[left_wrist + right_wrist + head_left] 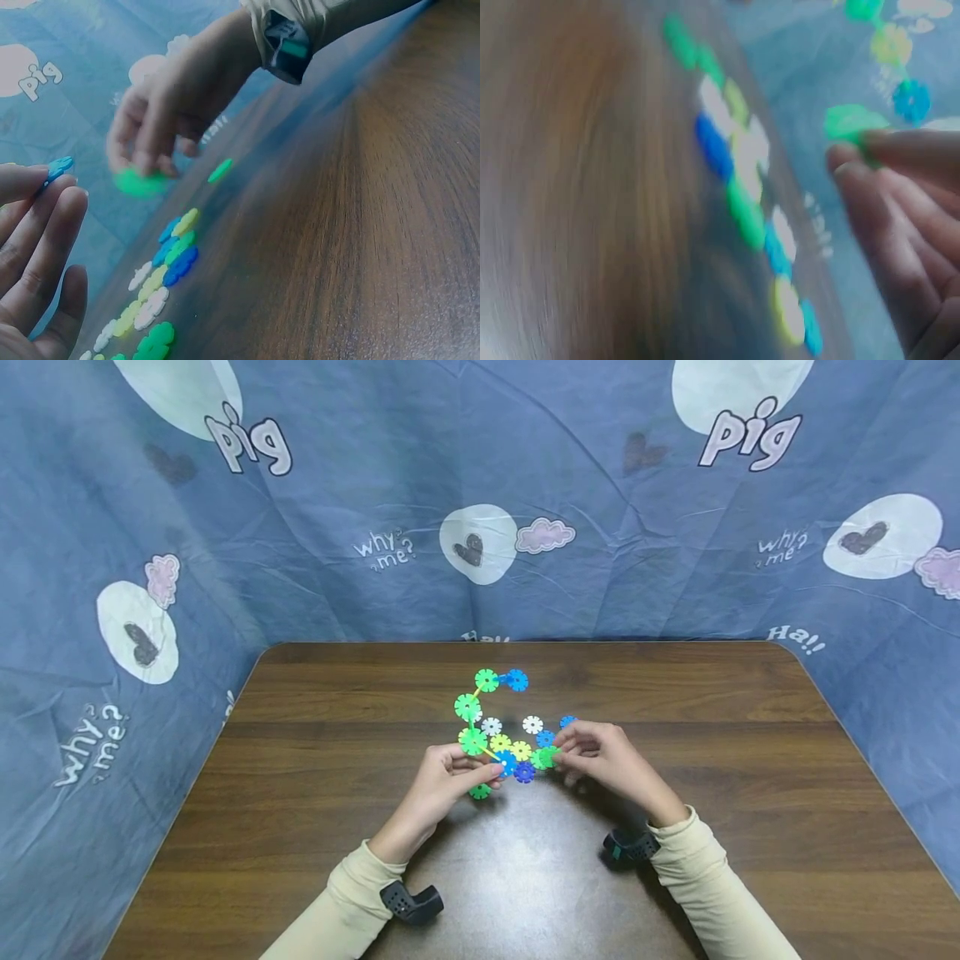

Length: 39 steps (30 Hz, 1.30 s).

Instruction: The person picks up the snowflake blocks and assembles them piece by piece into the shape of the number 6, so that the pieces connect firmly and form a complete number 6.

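Note:
A chain of joined plastic snowflake discs, with green discs (467, 707), thin yellow links and a blue end (517, 680), is held up over the table. My left hand (447, 782) pinches the blue disc (504, 763) at the chain's near end between thumb and fingers. To the right, my right hand (611, 762) pinches a loose green disc (847, 121) by its edge, apart from the chain. Both the green disc and the right hand look blurred in the left wrist view.
Below the hands, several loose discs lie close together on the wooden table (337, 693), among them a white disc (532, 724), a yellow disc (521, 750), a dark blue disc (524, 772) and a green disc (480, 792). A printed blue cloth (315, 593) hangs behind the table.

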Available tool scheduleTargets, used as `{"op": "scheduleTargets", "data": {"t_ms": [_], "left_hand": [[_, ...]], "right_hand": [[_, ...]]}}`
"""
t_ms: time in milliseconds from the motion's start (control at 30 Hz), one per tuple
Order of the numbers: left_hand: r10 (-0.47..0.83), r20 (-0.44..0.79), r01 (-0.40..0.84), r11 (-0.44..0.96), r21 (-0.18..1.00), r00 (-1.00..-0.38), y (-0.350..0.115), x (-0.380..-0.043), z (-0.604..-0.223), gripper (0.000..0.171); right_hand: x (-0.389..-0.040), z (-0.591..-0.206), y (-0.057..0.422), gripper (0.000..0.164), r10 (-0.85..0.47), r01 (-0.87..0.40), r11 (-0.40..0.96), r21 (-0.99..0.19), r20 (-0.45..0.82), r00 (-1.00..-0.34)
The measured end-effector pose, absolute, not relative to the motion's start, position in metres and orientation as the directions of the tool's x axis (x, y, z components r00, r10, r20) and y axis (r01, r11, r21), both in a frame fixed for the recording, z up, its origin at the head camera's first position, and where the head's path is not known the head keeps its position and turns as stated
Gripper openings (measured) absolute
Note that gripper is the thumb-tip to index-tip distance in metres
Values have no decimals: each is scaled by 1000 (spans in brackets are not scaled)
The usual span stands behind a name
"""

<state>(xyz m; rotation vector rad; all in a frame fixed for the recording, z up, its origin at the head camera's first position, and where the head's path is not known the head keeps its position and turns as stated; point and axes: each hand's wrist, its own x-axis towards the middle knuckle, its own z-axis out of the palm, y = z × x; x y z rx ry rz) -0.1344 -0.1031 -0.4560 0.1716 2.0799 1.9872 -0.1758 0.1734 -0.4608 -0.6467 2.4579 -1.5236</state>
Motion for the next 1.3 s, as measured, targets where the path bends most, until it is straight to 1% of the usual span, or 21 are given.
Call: {"op": "scheduleTargets", "data": {"t_ms": [133, 300, 600, 867, 1000, 1167, 1300], "left_hand": [[269, -99, -89, 50, 995, -958, -103, -135, -456, 23], [279, -100, -94, 36, 995, -955, -103, -135, -456, 22], [288, -102, -102, 15, 995, -952, -103, -135, -457, 23], [302, -110, -111, 13, 994, -947, -103, -135, -457, 25], [307, -108, -109, 11, 994, -946, -103, -135, -458, 25], [323, -88, -91, 6, 996, -942, -103, -135, -456, 24], [326, -85, -90, -1, 996, -942, -104, -135, -456, 23]], "right_hand": [[-169, -455, 166, 17, -429, -265, 255, -930, 137, -893], [-161, -452, 156, 13, -435, -263, 179, -948, 163, -886], [-157, -454, 150, 10, -437, -276, 132, -952, 194, -878], [-154, -453, 146, 9, -433, -319, 156, -935, 225, -873], [-153, -456, 143, 9, -420, -357, 126, -925, 277, -864], [-151, -460, 139, 9, -422, -449, 89, -889, 375, -825], [-150, -461, 137, 10, -410, -477, 81, -875, 407, -816]]}}
